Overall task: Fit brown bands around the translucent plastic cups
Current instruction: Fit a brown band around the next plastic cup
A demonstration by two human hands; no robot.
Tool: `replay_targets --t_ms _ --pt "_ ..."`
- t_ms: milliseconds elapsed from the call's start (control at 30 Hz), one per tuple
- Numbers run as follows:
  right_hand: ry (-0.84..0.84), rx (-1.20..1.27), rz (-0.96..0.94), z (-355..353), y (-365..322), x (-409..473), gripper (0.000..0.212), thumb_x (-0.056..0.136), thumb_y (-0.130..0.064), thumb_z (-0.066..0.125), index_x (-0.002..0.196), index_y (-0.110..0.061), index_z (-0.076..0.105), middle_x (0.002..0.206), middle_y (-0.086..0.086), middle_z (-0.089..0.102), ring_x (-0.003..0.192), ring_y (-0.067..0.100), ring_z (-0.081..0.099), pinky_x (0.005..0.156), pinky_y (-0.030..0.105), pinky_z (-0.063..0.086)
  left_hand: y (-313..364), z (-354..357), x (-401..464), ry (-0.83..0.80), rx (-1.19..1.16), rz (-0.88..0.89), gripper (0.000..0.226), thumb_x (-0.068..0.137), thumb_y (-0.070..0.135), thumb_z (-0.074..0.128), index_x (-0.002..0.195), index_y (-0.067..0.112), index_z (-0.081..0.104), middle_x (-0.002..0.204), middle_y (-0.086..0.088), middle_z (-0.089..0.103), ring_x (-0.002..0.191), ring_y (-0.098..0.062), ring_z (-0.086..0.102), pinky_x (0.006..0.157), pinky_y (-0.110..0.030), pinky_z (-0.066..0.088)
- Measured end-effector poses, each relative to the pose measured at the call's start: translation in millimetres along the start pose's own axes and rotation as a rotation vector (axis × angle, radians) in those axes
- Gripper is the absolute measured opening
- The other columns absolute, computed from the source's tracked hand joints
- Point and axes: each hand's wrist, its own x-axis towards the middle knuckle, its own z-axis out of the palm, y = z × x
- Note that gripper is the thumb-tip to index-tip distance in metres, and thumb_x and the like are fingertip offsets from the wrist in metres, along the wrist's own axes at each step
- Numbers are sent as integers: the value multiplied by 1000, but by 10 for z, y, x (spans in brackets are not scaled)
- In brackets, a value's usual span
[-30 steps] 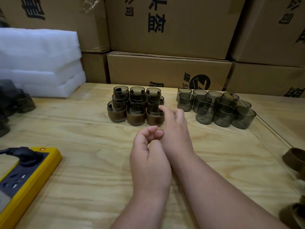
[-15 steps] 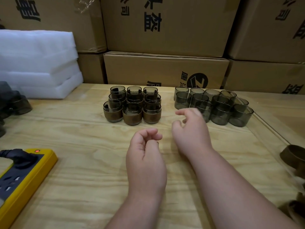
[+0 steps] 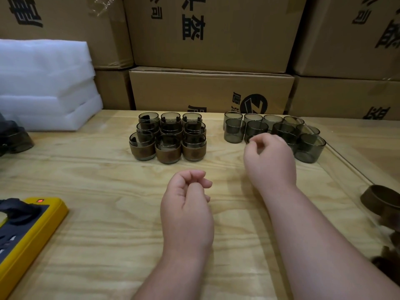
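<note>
Behind your pale plywood worktable the stacked brown cardboard cartons and the white foam sheets sit as they did a second ago; what has changed is your right hand, which has left the block of nine smoky translucent plastic cups already wearing brown bands and swung right to the cluster of bare smoky translucent plastic cups. That suggests one cup is finished and the next cycle is starting. The right hand hovers just in front of the bare cups, fingers loosely curled, holding nothing, possibly brushing the nearest cup. Your left hand waits mid-table, fingers loosely curled and empty. A loose brown band ring lies at the right edge, well apart from both hands.
</note>
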Motion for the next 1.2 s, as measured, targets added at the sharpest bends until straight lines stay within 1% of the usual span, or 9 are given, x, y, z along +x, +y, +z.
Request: replay_targets --t_ms 100,233,367,467,667,867,1000,1067,1200 --pt "177 112 -20 -52 -23 -91 26 96 -42 49 78 -27 62 63 -13 57 64 10 55 54 27 36 -4 5 9 -11 12 12 32 94 1 49 89 26 69 82 11 72 58 3 55 54 -9 44" --pt "83 64 -69 -79 -30 -166 30 98 -44 47 110 -31 71 94 -23 55 101 12 57 77 29 44 -28 12 20 -24 39 34 30 95 3 52 90 28 67 83 13 73 57 3 56 56 -9 45" --pt "36 125 -36 -102 43 -310 9 99 -38 54 97 -43 60 89 -22 57 94 5 53 68 25 40 -31 12 6 -40 35 36 28 94 6 54 91 30 67 85 15 73 61 3 59 58 -9 45" --pt "65 217 -70 -151 21 -483 10 98 -30 56 92 -38 60 84 -24 59 97 14 58 77 30 45 -14 12 -17 -98 51 52 21 84 19 53 92 33 66 85 19 72 66 5 61 60 -8 45" --pt "51 358 -46 -442 63 -936 23 93 -38 51 77 -28 64 71 -7 66 70 10 62 64 27 49 -25 35 -16 -263 233 23 35 69 31 48 100 43 59 97 22 65 72 0 56 64 -17 42" --pt "-22 393 -125 -791 56 -1313 24 89 -42 51 93 -31 72 96 -18 70 89 5 65 72 10 46 38 -12 -28 -258 184 3 30 78 29 48 98 45 63 96 26 66 66 8 57 56 -8 42" --pt "-73 374 -107 -782 25 -1321 25 88 -28 57 104 -25 76 101 -20 71 87 7 65 72 13 47 11 -15 -40 -357 215 1 32 95 12 53 99 38 71 98 19 72 84 9 62 76 -19 48" --pt "-109 386 -67 -754 1 -1279 33 87 -30 58 114 -23 75 110 -21 69 88 5 63 73 8 46 6 -20 -48 -435 220 -8 33 99 12 52 101 36 74 100 23 74 93 10 64 79 -14 48" --pt "-194 366 37 -694 25 -1144 41 97 -24 65 138 -26 63 128 -21 60 97 -7 59 76 2 43 51 -4 -81 -526 193 -24 37 87 21 51 115 37 70 112 16 74 108 12 63 90 -12 45"
